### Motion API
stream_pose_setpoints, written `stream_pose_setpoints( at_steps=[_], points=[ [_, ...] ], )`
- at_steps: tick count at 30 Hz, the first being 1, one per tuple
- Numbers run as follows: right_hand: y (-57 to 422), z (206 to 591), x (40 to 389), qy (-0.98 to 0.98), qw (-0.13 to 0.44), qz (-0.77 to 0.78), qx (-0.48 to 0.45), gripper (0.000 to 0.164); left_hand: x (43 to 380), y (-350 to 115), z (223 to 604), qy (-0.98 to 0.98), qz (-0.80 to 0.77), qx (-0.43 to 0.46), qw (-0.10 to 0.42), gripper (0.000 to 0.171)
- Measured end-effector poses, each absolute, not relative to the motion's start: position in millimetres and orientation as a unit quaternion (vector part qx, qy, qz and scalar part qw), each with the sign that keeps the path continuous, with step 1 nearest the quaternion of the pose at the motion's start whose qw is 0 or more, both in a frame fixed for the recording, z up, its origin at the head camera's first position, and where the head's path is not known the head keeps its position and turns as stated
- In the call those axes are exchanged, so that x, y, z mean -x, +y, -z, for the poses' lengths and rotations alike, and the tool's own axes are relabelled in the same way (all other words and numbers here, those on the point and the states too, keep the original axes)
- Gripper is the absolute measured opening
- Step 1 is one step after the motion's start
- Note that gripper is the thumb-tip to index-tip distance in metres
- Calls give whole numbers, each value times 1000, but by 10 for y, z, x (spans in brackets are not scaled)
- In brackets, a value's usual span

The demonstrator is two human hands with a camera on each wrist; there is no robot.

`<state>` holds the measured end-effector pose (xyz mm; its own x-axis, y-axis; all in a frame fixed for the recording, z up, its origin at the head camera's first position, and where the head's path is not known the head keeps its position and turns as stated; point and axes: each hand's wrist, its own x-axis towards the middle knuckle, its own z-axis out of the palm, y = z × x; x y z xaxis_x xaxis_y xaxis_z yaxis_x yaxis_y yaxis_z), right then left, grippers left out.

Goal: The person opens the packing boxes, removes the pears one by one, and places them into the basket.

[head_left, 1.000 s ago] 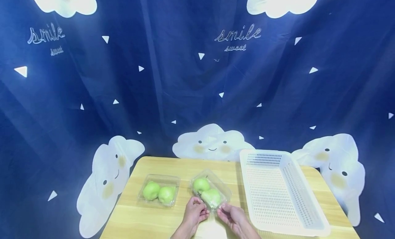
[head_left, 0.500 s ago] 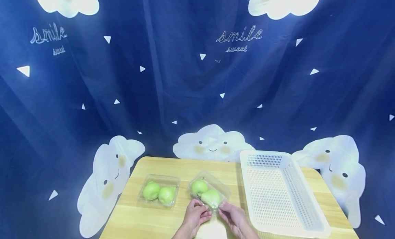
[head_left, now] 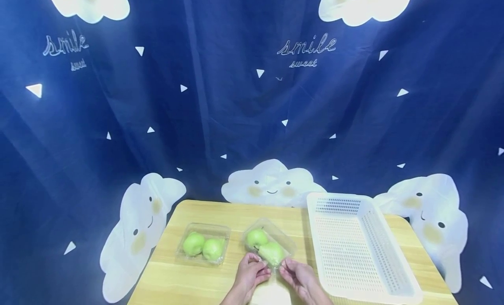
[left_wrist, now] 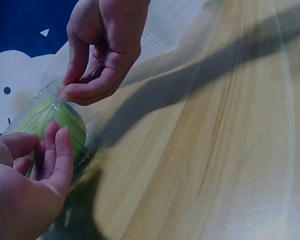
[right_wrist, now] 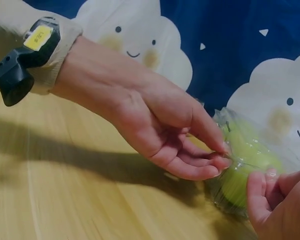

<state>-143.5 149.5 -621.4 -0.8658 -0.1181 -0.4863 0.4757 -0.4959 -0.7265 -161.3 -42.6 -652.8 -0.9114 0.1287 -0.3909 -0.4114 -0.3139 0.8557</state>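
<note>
A clear plastic tray in the middle of the table holds two green pears, with clear plastic film stretched over it. My left hand pinches the film between thumb and fingertips at the tray's near corner. Just to its right, my right hand pinches the same film, as the left wrist view shows with the right hand above the fruit. The fingertips of both hands are close together at the near pear. The tray's near edge is partly hidden behind them.
Left of the hands, a second clear tray holds two more green pears. A large white perforated basket stands on the right. The wooden table ends at a blue curtain with cloud prints.
Both hands keep their pinch on the film. The tray with its pears shifted slightly left, then back right, and the glare over the near pear has lessened.
</note>
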Motion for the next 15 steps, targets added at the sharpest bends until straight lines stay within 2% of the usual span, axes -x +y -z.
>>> stream_pose_setpoints(
  at_steps=[7, 15],
  points=[
    [1504, 6234, 1398, 431, 199, 861, -184, 16, 1619, -466, 6496, 567, -798, 123, 163, 26],
    [1449, 6300, 1363, 405, 177, 877, -188, 16, 1586, -471, 6485, 573, -794, 128, 157, 25]
  ],
)
